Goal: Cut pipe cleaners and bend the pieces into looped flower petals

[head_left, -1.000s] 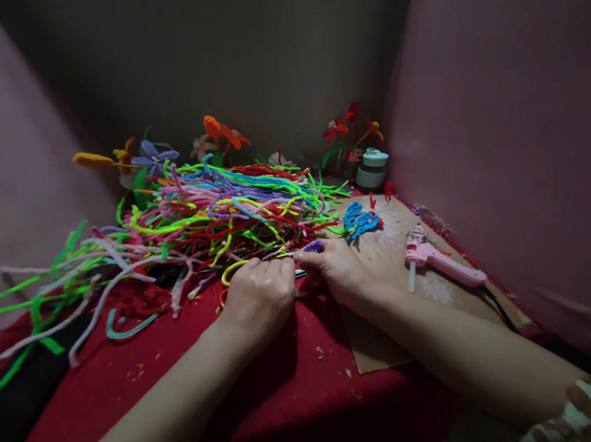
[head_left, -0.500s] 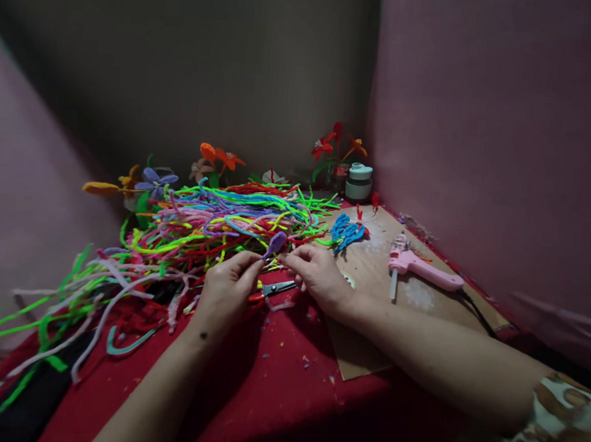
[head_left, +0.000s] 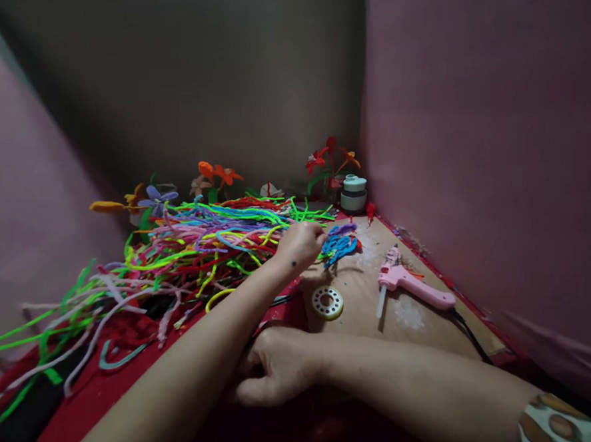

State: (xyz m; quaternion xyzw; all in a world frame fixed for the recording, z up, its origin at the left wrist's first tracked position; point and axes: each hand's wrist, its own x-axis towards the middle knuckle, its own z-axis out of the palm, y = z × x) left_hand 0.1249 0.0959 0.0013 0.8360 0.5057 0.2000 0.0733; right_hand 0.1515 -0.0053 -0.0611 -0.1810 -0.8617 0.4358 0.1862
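My left hand (head_left: 301,243) reaches forward across the red cloth (head_left: 115,383), fingers bunched at the end of a small purple pipe-cleaner piece (head_left: 344,229). That piece lies on top of a bundle of blue pipe-cleaner pieces (head_left: 338,247) on the cardboard sheet (head_left: 419,322). My right hand (head_left: 276,370) rests close to me on the cloth with its fingers curled under; whatever they hold is hidden. A big heap of many-coloured pipe cleaners (head_left: 199,238) lies left of my left hand.
A round perforated ring (head_left: 327,302) and a pink glue gun (head_left: 411,286) with its cord lie on the cardboard. Pipe-cleaner flowers (head_left: 218,173) and a small pale jar (head_left: 353,192) stand at the back. Pink walls close in on both sides.
My left hand has carried the purple piece forward and right to the blue bundle. My right hand has pulled back toward me onto the cloth, uncovering the round ring.
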